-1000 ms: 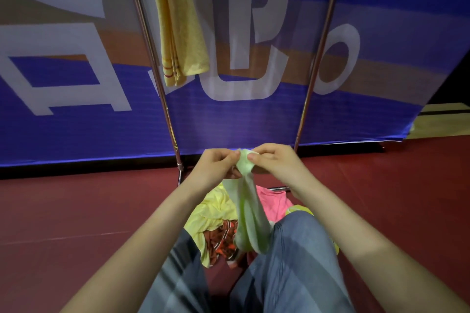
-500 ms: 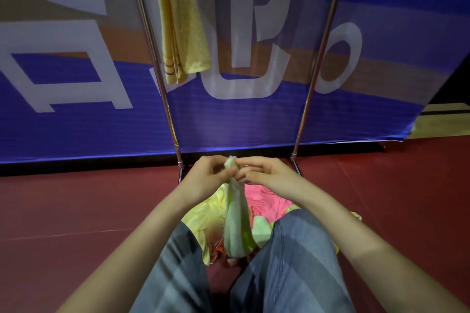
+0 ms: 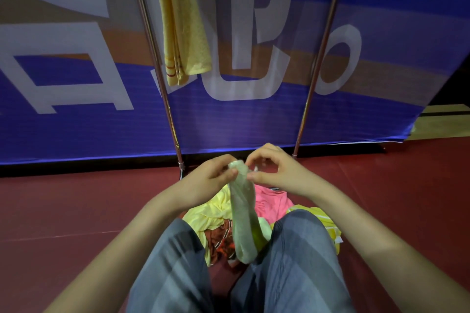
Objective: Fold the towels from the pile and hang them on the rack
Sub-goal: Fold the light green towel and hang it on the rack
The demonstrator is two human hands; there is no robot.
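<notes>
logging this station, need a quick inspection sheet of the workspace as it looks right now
surface: dark red floor, towels lie on it between the knees
job's things: pale green towel hanging bunched from both hands; pile of yellow, pink and patterned towels beneath it; yellow towel already hung on the rack
clutter: nothing seen
grippers: left hand and right hand pinch the green towel's top edge
cables: nothing seen
surroundings: blue banner with white lettering behind the rack

Shiny metal rack (image 3: 162, 79), nubby yellow towel (image 3: 185, 33) (terry cloth), matt red floor (image 3: 76, 206)
</notes>
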